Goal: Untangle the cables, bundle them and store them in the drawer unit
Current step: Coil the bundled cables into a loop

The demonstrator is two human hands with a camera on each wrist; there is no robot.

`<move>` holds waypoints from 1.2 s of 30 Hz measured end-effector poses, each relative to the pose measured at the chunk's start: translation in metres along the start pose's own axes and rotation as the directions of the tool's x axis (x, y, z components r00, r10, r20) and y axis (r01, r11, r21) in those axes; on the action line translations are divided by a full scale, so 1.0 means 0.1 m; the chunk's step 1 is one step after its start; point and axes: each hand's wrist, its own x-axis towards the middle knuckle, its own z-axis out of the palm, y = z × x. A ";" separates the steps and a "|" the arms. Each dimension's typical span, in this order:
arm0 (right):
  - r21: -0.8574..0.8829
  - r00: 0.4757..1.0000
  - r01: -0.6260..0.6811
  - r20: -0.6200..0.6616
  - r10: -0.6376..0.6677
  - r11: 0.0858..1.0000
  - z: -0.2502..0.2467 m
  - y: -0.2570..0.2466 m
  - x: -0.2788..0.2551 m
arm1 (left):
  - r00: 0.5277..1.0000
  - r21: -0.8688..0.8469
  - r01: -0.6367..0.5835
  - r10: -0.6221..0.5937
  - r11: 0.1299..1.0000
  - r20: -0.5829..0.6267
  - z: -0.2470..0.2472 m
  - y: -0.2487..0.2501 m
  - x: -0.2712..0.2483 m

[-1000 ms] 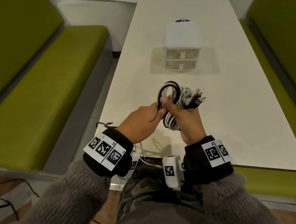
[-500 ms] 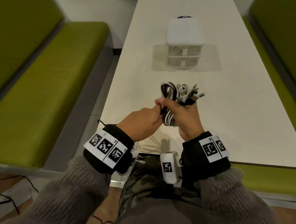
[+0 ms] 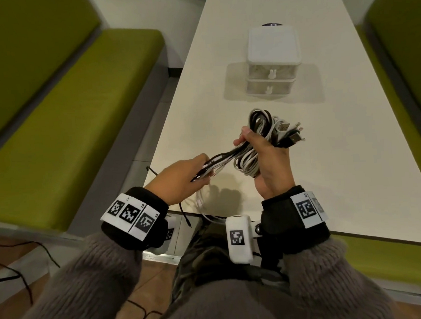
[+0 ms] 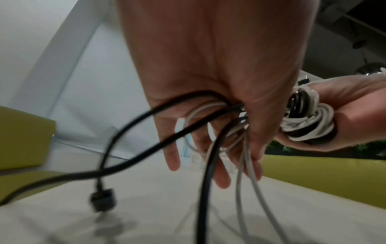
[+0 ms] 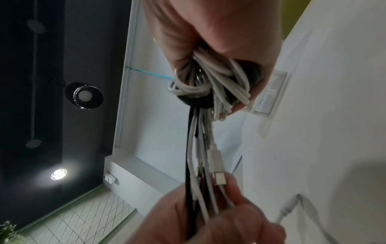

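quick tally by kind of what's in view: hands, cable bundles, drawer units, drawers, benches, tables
hands: 2 (left hand, right hand, both gripping the cables)
cable bundle: 1 (black and white cables; the number of cables cannot be told)
drawer unit: 1
drawers: 2 (upper drawer, lower drawer, both closed)
green benches: 2 (left bench, right bench)
table: 1
total: 9
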 end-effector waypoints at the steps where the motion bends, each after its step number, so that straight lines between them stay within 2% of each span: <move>1: 0.015 1.000 0.002 -0.005 -0.002 1.000 0.00 0.01 0.00 | 1.000 0.012 0.007 -0.007 1.000 -0.020 0.02 -0.03 -0.02; 3: 0.039 1.000 0.013 -0.014 -0.012 0.999 0.00 -0.01 -0.01 | 0.998 0.031 0.030 -0.028 0.999 -0.058 0.04 -0.14 -0.06; 6: 0.084 0.998 0.052 -0.035 -0.049 0.995 -0.03 -0.10 0.00 | 0.989 0.124 0.132 -0.122 0.983 -0.089 0.04 -0.39 -0.14; 11: 0.078 0.997 0.052 -0.061 -0.047 0.996 -0.08 -0.17 0.02 | 0.952 0.003 0.281 -0.278 0.960 -0.126 -0.05 -0.58 -0.25; 15: 0.104 0.993 0.044 -0.110 -0.033 0.994 -0.06 -0.18 0.04 | 0.938 0.026 0.347 -0.346 0.938 -0.031 -0.28 -0.69 -0.37; 16: 0.105 0.991 0.052 -0.125 -0.039 0.993 -0.07 -0.18 0.06 | 0.946 -0.011 0.317 -0.317 0.948 -0.069 -0.35 -0.64 -0.38; 17: 0.107 0.989 0.064 -0.138 -0.049 0.992 -0.06 -0.18 0.07 | 0.949 -0.076 0.243 -0.253 0.967 -0.186 -0.40 -0.53 -0.39; 18: 0.107 0.987 0.076 -0.149 -0.060 0.991 -0.05 -0.17 0.07 | 0.911 -0.148 0.125 -0.173 0.981 -0.375 -0.44 -0.35 -0.40; 19: 0.108 0.985 0.084 -0.160 -0.066 0.991 -0.03 -0.16 0.07 | 0.835 -0.214 -0.003 -0.115 0.977 -0.538 -0.47 -0.11 -0.41; 20: 0.115 0.983 0.087 -0.169 -0.066 0.990 0.00 -0.14 0.07 | 0.791 -0.290 -0.099 -0.101 0.952 -0.603 -0.48 0.13 -0.42; 21: 0.127 0.982 0.087 -0.177 -0.064 0.988 0.03 -0.12 0.06 | 0.811 -0.388 -0.139 -0.120 0.911 -0.573 -0.45 0.35 -0.41; 22: 0.134 0.981 0.092 -0.183 -0.067 0.987 0.06 -0.10 0.04 | 0.877 -0.508 -0.109 -0.157 0.854 -0.453 -0.40 0.54 -0.40; 23: 0.138 0.980 0.100 -0.187 -0.073 0.985 0.09 -0.09 0.03 | 0.947 -0.613 -0.018 -0.184 0.790 -0.265 -0.33 0.67 -0.36; 24: 0.136 0.980 0.104 -0.185 -0.077 0.985 0.10 -0.08 0.02 | 0.976 -0.675 0.105 -0.204 0.730 -0.069 -0.25 0.73 -0.31; 25: 0.129 0.980 0.103 -0.181 -0.079 0.986 0.12 -0.07 0.01 | 0.971 -0.688 0.215 -0.228 0.693 0.073 -0.17 0.73 -0.25; 26: 0.119 0.982 0.098 -0.174 -0.077 0.988 0.13 -0.07 0.00 | 0.957 -0.683 0.283 -0.247 0.674 0.153 -0.10 0.70 -0.19; 27: 0.111 0.983 0.092 -0.167 -0.073 0.990 0.14 -0.06 -0.02 | 0.946 -0.694 0.320 -0.257 0.645 0.197 -0.06 0.68 -0.14; 28: 0.105 0.985 0.083 -0.161 -0.066 0.991 0.14 -0.06 -0.03 | 0.939 -0.746 0.339 -0.256 0.574 0.230 -0.03 0.66 -0.09; 29: 0.099 0.987 0.073 -0.151 -0.058 0.992 0.15 -0.06 -0.05 | 0.936 -0.824 0.341 -0.248 0.452 0.250 -0.01 0.65 -0.04; 30: 0.092 0.989 0.063 -0.136 -0.050 0.994 0.16 -0.06 -0.06 | 0.934 -0.898 0.327 -0.243 0.295 0.261 0.01 0.61 0.01; 32: 0.090 0.995 0.041 -0.091 -0.033 0.995 0.17 -0.05 -0.09 | 0.941 -0.964 0.264 -0.227 0.023 0.252 -0.02 0.57 0.06; 36: 0.065 0.999 0.021 0.035 -0.023 0.998 0.20 -0.01 -0.12 | 0.952 -0.954 0.087 -0.259 -0.287 0.165 -0.19 0.50 0.08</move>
